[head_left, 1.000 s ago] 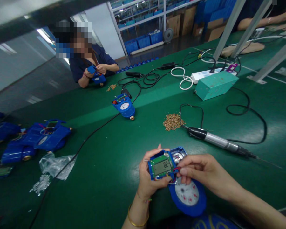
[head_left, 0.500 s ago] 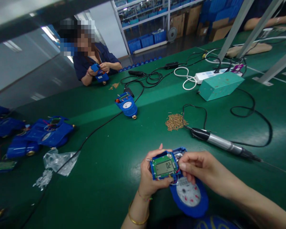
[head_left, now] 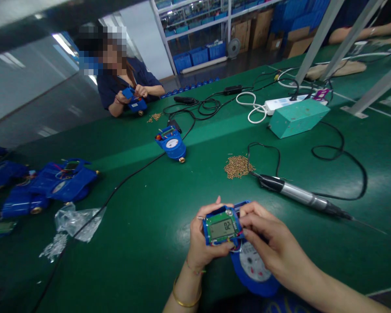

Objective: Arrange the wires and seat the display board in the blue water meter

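Note:
A blue water meter (head_left: 252,271) with a white dial rests near the front edge of the green table. Its blue electronics module (head_left: 220,227) with a green board and an LCD reading "02" is held above the dial. My left hand (head_left: 200,243) grips the module from the left, thumb at its lower edge. My right hand (head_left: 270,243) is closed on the module's right side, fingers curled over the meter's upper part and hiding it. A gold bangle sits on my left wrist.
An electric screwdriver (head_left: 299,198) with a black cord lies right of a pile of brass screws (head_left: 237,166). Another blue meter (head_left: 171,145), a teal box (head_left: 296,116), a power strip, several blue meters (head_left: 52,187) and a plastic bag (head_left: 76,217) are on the table. A co-worker (head_left: 124,87) sits opposite.
My right hand has slid up and over the right side of the module, covering the metal part that showed before. The module now sits closer against the meter.

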Demonstrator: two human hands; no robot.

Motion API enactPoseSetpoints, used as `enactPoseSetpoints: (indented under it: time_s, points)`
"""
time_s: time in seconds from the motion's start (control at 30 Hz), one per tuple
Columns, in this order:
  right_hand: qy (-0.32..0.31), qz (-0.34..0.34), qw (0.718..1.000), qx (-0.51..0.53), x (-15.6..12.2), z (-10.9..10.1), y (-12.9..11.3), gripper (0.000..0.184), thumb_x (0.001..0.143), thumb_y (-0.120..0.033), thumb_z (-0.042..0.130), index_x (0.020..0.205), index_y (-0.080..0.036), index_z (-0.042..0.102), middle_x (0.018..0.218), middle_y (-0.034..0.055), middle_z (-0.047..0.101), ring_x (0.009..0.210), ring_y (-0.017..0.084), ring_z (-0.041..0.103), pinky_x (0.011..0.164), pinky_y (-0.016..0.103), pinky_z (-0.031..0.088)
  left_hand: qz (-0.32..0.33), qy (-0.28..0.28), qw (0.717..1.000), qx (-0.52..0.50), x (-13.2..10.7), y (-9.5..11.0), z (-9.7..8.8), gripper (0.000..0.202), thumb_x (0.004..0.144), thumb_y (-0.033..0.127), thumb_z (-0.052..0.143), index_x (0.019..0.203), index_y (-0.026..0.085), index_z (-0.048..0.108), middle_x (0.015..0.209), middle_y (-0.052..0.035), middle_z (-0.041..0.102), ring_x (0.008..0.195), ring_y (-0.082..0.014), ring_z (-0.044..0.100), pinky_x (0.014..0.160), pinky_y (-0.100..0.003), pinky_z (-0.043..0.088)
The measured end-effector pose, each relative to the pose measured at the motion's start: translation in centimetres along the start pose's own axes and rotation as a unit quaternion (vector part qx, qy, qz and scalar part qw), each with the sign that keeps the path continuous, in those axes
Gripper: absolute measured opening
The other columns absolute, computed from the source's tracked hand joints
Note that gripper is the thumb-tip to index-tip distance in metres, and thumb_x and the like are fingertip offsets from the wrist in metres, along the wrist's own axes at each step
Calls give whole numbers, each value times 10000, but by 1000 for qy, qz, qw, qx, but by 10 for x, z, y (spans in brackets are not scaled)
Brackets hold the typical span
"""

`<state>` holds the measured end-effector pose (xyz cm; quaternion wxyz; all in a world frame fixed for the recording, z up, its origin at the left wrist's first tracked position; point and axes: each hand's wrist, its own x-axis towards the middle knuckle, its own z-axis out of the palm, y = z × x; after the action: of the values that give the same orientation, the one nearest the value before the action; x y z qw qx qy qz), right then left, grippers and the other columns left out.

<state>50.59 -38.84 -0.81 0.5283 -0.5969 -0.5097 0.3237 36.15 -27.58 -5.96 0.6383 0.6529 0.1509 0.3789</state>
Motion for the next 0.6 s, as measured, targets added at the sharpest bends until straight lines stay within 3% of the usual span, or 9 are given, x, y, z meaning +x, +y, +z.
enactPoseSetpoints:
  time_s: [0.13,0.33,0.43,0.53,0.6]
  points:
    - [9,20,1000,-4,-2,0,0,192,975,-195,505,844,-218,644,806,-4,586,726,123,553,624,222,428,5,-2,1000,1,1,0,1,664,663,342,871,1261,259,596,1196,-69,731,1142,-267,686,1225,-530,267]
    - [13,42,998,38,-5,4,6,160,941,-194,563,879,-222,708,785,-13,682,695,132,649,620,208,495,1,11,999,30,1,5,4,640,670,328,862,1253,257,608,1193,-69,735,1162,-276,678,1220,-535,286]
    - [-3,15,1000,18,-6,1,5,164,943,-177,556,844,-203,685,785,-1,678,682,130,649,619,198,511,-14,23,999,41,-2,4,4,651,657,324,873,1247,240,611,1205,-91,730,1234,-304,632,1203,-539,318]
    - [-25,-48,998,-20,-9,-3,3,70,888,-149,663,934,-201,656,887,7,678,778,130,658,730,189,532,-24,33,998,44,-4,1,4,665,647,302,880,1250,228,609,1215,-106,724,1248,-317,619,1181,-531,357]
    - [-39,-88,994,-59,-13,-5,3,223,819,-128,752,985,-199,621,945,13,662,840,138,643,774,193,524,-30,38,998,40,-4,0,4,671,643,296,884,1250,227,608,1230,-110,716,1214,-316,643,1154,-516,400]
